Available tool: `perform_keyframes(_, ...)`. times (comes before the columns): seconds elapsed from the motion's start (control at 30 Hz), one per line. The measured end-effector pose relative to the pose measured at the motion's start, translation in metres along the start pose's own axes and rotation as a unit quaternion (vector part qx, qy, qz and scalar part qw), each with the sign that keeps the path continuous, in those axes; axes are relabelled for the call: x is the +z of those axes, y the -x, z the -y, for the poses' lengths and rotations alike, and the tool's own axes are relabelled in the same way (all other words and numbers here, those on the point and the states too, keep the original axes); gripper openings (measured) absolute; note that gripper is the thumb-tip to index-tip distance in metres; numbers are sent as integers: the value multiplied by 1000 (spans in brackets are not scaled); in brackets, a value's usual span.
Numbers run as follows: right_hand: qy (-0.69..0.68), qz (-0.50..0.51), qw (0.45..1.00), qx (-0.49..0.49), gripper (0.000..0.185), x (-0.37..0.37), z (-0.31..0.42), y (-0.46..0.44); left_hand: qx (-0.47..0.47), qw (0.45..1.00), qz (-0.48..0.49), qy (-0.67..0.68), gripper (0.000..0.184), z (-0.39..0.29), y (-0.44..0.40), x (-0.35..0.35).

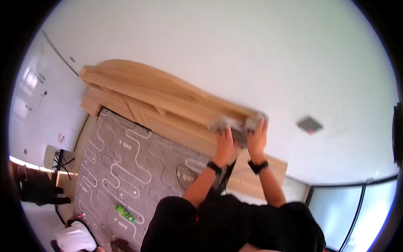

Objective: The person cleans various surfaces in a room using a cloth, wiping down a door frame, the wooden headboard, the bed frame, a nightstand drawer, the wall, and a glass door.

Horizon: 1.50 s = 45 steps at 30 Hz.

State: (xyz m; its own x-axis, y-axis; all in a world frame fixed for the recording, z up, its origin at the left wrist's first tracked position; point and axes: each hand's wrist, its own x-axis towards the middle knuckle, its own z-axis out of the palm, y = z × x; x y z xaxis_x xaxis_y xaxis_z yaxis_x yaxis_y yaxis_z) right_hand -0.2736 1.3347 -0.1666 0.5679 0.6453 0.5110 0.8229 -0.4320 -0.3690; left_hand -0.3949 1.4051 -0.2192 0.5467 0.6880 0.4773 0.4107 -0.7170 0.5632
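Note:
A grey cloth [236,131] is bunched at the right end of the wooden headboard [176,90]. My left hand [225,145] grips its left part, with the fingers pressed down over the headboard's shelf edge. At the headboard's right end, my right hand [257,140] presses the other part of the cloth, fingertips near the top. Folds hide some of the fingers on both hands. Each wrist wears a black band.
Below the headboard lies a grey patterned mattress [138,164] with a green packet [124,213] on it. A wooden nightstand [256,174] is at right, under a wall socket plate [310,124]. A person in a white top [75,238] is at lower left, near white cabinets [46,96].

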Motion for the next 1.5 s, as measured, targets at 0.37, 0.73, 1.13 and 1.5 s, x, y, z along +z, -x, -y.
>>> perform_keyframes(0.37,110,152,982,-10,76,53,95,-20,-48,987,132,-82,86,56,-65,-77)
perform_keyframes(0.73,67,33,993,-95,47,68,79,-12,23,979,158,-129,100,66,-61,-48)
perform_keyframes(1.13,-43,148,973,-171,40,36,36,-24,19,976,64,-205,72,43,-56,-52)
perform_keyframes(1.5,-155,173,911,-341,23,-47,-4,-20,34,996,-5,-81,49,-37,-1,-34)
